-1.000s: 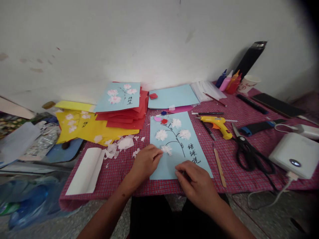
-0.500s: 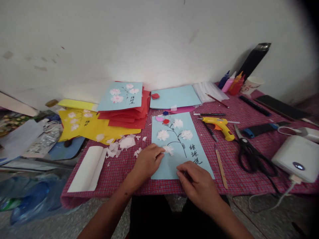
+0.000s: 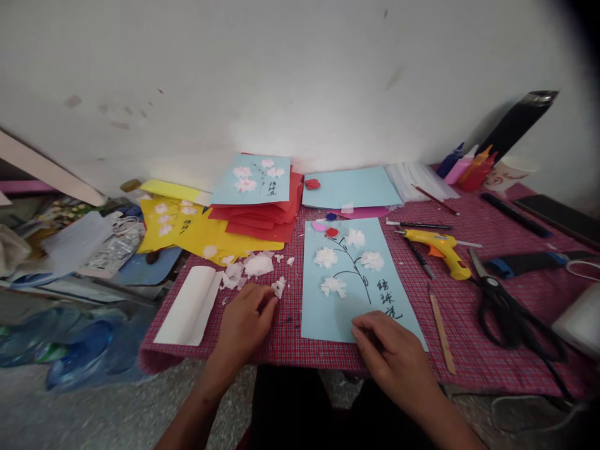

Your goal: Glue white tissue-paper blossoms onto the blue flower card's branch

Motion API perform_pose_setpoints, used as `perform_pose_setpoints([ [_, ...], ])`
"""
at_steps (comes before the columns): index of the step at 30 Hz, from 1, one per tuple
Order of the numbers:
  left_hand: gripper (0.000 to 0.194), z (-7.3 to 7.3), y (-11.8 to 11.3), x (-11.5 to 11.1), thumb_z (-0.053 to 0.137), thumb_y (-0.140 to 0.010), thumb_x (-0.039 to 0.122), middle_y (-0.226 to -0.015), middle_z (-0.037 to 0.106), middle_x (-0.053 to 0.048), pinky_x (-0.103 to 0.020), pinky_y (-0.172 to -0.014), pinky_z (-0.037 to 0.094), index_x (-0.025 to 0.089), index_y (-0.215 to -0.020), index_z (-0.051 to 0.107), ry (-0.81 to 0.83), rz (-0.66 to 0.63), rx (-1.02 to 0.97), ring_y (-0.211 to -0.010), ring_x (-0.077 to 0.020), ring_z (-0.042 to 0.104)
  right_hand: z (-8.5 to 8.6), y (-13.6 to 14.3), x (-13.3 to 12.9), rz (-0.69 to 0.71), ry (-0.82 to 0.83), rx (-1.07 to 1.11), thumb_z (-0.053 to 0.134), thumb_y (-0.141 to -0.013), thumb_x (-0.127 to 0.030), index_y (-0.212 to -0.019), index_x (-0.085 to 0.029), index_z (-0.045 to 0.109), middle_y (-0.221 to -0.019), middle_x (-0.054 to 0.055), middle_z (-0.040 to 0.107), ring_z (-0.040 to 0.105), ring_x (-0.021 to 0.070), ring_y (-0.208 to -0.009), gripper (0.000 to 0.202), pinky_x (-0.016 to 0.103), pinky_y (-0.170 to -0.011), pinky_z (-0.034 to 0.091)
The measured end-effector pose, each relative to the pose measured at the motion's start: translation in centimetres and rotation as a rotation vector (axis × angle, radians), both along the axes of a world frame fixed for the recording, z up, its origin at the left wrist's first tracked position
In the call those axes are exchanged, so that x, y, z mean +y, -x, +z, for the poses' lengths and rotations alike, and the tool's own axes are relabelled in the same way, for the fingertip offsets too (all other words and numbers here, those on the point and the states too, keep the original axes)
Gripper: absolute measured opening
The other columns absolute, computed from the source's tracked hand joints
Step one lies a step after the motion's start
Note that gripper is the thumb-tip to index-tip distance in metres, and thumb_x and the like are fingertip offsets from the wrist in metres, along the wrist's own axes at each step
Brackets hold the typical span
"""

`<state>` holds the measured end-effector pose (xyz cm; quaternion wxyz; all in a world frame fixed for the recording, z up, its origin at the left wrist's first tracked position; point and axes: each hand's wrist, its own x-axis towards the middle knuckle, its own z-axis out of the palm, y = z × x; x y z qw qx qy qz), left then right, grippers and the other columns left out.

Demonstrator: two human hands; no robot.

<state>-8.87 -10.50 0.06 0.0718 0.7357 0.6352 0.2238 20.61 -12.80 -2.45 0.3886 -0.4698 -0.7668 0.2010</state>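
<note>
A light blue paper sheet (image 3: pixel 328 319) bears a black drawn branch, handwritten characters and several white crumpled-paper flowers (image 3: pixel 332 286). My left hand (image 3: pixel 246 322) is left of the sheet, its thumb and fingers bent together at a small crumpled white paper piece (image 3: pixel 280 285) on the cloth. Over the sheet's lower right part rests my right hand (image 3: pixel 394 347), fingers curled and thumb toward the index finger; whatever they hold, if anything, is hidden. Torn white paper scraps (image 3: pixel 257 265) lie beyond my left hand, and a folded white paper (image 3: pixel 185 309) is beside it.
Right of the sheet lie a yellow glue gun (image 3: pixel 438 244), black scissors (image 3: pixel 506 312), a wooden-handled tool (image 3: pixel 442 331) and pens. Behind are a stack of red paper (image 3: pixel 262 226), yellow paper sheets (image 3: pixel 206 231) and paint bottles (image 3: pixel 462 165). The checked tablecloth's front edge (image 3: pixel 328 359) is close to me.
My left hand has left the lower left flower and moved left to the crumpled paper piece. My right hand stays on the sheet. The view has shifted left.
</note>
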Motion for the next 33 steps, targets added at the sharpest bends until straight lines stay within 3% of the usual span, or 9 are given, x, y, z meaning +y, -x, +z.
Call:
perform_pose_setpoints([
  [5,0.015,-0.1,-0.7,0.5,0.066,-0.093,0.034,-0.088,0.067,-0.003,-0.034,-0.078,0.048,0.02,-0.088,0.065,0.002,0.078,0.093,-0.085,-0.0212,0.064,0.2,0.1,-0.1,-0.007,-0.012,-0.015,0.057,-0.099,-0.021,-0.099,-0.023,0.062,-0.089,0.002,0.069,0.067,0.0171,-0.08,0.006,0.029,-0.072,0.053],
  [14,0.012,-0.7,-0.7,0.3,0.057,-0.095,0.021,-0.087,0.067,-0.004,-0.034,-0.078,0.048,0.019,-0.087,0.066,-0.046,0.052,0.095,-0.085,-0.0208,0.064,0.1,0.0,-0.1,-0.001,0.03,0.001,0.057,-0.099,-0.023,-0.099,-0.023,0.063,-0.09,0.003,0.069,0.067,0.0175,-0.08,0.006,0.031,-0.072,0.053],
  [18,0.016,0.3,-1.2,-0.8,0.056,-0.098,0.024,-0.085,0.066,-0.003,-0.031,-0.077,0.048,0.02,-0.086,0.066,-0.069,-0.062,-0.082,-0.083,-0.0179,0.063,1.2,0.6,-0.6,0.002,0.14,0.106,0.058,-0.099,-0.025,-0.098,-0.024,0.065,-0.089,0.001,0.069,0.066,0.0164,-0.079,0.007,0.029,-0.071,0.053],
  [22,0.013,1.8,-2.8,-2.2,0.058,-0.099,0.024,-0.084,0.067,-0.002,-0.028,-0.074,0.049,0.021,-0.091,0.068,-0.01,-0.234,-0.339,-0.081,-0.0151,0.063,2.3,2.5,-1.2,0.072,0.374,0.284,0.061,-0.096,-0.027,-0.106,-0.024,0.065,-0.089,0.001,0.068,0.062,0.0143,-0.07,0.011,0.027,-0.064,0.053],
  [25,0.011,2.3,-4.0,-2.9,0.06,-0.099,0.022,-0.086,0.067,-0.001,-0.027,-0.073,0.049,0.021,-0.092,0.068,0.044,-0.308,-0.426,-0.081,-0.0143,0.063,2.5,3.9,-1.3,0.118,0.528,0.427,0.064,-0.092,-0.025,-0.114,-0.024,0.064,-0.095,0.002,0.067,0.059,0.0127,-0.068,0.023,0.024,-0.059,0.052],
  [29,0.011,2.2,-4.9,-3.3,0.059,-0.099,0.021,-0.086,0.067,-0.001,-0.026,-0.072,0.049,0.021,-0.094,0.069,0.069,-0.375,-0.426,-0.081,-0.0134,0.062,2.6,4.4,-1.3,0.134,0.561,0.502,0.066,-0.089,-0.024,-0.113,-0.023,0.065,-0.097,0.002,0.066,0.058,0.012,-0.07,0.024,0.024,-0.062,0.052],
  [33,0.012,2.0,-5.2,-3.4,0.057,-0.101,0.021,-0.087,0.067,-0.002,-0.026,-0.073,0.049,0.021,-0.096,0.068,0.074,-0.43,-0.403,-0.082,-0.0138,0.062,2.9,4.2,-1.3,0.113,0.515,0.421,0.064,-0.093,-0.026,-0.094,-0.022,0.069,-0.079,-0.002,0.064,0.055,0.0121,-0.066,0.006,0.023,-0.06,0.047],
])
